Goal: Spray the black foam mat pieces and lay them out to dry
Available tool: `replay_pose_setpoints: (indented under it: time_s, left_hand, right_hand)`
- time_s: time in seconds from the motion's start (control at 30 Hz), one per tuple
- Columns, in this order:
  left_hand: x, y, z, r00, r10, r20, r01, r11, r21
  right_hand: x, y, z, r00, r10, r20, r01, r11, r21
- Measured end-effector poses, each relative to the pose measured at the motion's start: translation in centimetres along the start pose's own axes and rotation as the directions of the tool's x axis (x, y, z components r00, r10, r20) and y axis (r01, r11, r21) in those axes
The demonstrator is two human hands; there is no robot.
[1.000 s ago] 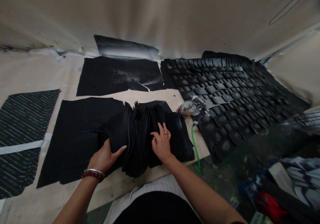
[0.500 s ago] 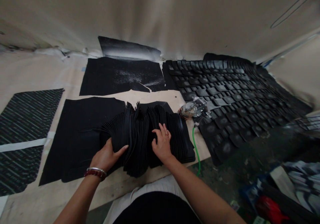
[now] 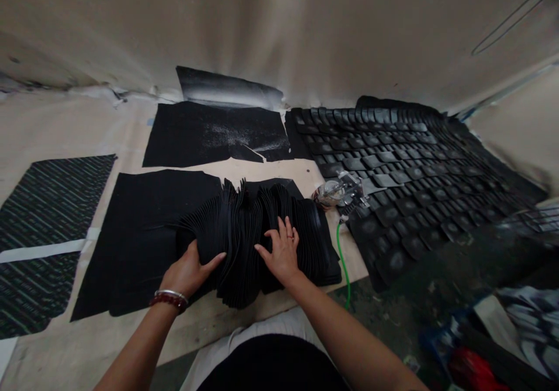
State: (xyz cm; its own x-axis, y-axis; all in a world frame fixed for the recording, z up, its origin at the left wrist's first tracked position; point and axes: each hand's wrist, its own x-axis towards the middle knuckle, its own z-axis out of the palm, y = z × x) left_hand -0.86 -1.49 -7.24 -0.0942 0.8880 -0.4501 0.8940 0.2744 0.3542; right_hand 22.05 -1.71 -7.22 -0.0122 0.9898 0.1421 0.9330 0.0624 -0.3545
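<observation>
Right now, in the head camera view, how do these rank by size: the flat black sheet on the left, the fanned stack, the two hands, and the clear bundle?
Largest to smallest:
1. flat black sheet
2. fanned stack of black pieces
3. left hand and right hand, about alike
4. clear plastic bundle

The hands sit nearer the camera, so their rank above the bundle is unsure.

from here i count one left hand [image 3: 187,273], one right hand [image 3: 282,251], one fanned stack of black rubber mats [image 3: 257,245], two flat black sheets [image 3: 209,135], one striped dark mat [image 3: 48,205], one wide spread of overlapping black mats [image 3: 393,170], one green hose [image 3: 343,266], one silver bangle [image 3: 170,293], one red beaded bracelet [image 3: 168,302] and one ring [image 3: 290,237]
</observation>
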Motion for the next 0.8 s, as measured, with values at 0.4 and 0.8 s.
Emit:
replay_pose_setpoints:
  time_s: [0.4,0.8]
  left_hand:
    - [-0.2,0.2,-0.2,1.0,0.001,-0.009,-0.001,1.0,-0.004]
    - [-0.2,0.0,-0.1,1.0,0.002,-0.01,-0.003,1.0,-0.012]
  right_hand:
    - [-0.3,-0.9,-0.6,1.0,-0.028,0.0,0.028,1.0,0.008]
    - [-0.5,-1.0,-0.1,0.999,-0.031,0.009,0.031,0.999,0.033]
